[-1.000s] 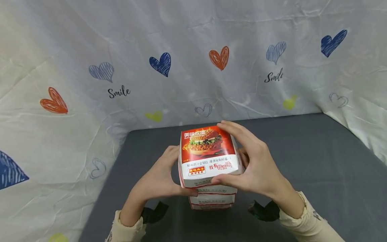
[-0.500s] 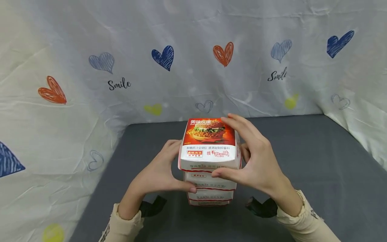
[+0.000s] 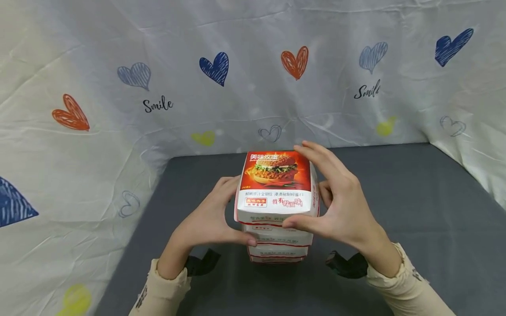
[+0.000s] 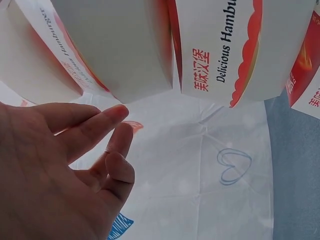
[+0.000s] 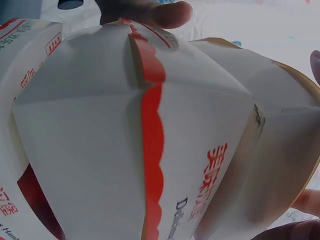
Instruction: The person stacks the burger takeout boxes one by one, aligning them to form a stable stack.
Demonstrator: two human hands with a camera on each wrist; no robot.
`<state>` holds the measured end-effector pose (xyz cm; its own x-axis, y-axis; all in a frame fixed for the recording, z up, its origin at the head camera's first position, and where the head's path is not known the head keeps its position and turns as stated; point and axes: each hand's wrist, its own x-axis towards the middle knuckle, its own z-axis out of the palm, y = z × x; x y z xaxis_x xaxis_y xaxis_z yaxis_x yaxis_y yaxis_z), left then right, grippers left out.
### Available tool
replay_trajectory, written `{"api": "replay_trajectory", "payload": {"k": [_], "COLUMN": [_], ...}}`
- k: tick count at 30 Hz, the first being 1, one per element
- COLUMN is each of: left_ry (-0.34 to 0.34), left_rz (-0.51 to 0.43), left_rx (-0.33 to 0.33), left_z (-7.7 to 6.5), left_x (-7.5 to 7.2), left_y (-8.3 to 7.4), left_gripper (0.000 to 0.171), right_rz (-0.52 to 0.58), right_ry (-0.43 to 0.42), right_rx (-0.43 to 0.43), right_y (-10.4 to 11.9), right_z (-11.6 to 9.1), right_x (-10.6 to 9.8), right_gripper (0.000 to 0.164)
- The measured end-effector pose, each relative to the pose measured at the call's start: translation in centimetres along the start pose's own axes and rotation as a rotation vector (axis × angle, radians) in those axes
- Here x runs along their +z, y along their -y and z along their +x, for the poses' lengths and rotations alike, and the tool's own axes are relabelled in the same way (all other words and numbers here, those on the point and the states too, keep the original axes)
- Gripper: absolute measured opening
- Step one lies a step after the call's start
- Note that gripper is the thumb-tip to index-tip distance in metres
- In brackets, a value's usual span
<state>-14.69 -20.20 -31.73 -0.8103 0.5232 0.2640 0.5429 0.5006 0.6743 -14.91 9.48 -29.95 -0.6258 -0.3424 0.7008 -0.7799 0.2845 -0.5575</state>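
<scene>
A white cloth [image 3: 253, 26] printed with hearts hangs behind the dark worktop [image 3: 419, 210]. On the worktop, nearer its left edge than its right and in front of the back edge, stands a stack [image 3: 281, 251] of burger boxes. The right hand [image 3: 343, 208], spread wide, grips the top box [image 3: 272, 213], thumb on its front, fingertips at its rear edge. The left hand [image 3: 209, 220] is half open, thumb across the lower boxes' front; whether it grips them I cannot tell. A burger picture [image 3: 274, 169] covers part of the lid.
</scene>
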Motion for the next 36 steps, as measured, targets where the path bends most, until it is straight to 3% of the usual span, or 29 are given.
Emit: {"api": "replay_trajectory", "payload": {"k": [9,36], "left_ry": [0.017,0.063], "left_rz": [-0.007,0.009], "left_rx": [0.040,0.012], "left_z": [-0.1,-0.3], "left_x": [-0.5,-1.2], "left_y": [0.3,0.5], "left_gripper": [0.112,0.124], "right_rz": [-0.035,0.002], "right_ry": [-0.024,-0.013], "right_rx": [-0.049,-0.056], "right_y": [0.1,-0.2], "right_z": [0.4,0.4], "right_x": [-0.5,-1.4], "right_gripper": [0.113,0.112]}}
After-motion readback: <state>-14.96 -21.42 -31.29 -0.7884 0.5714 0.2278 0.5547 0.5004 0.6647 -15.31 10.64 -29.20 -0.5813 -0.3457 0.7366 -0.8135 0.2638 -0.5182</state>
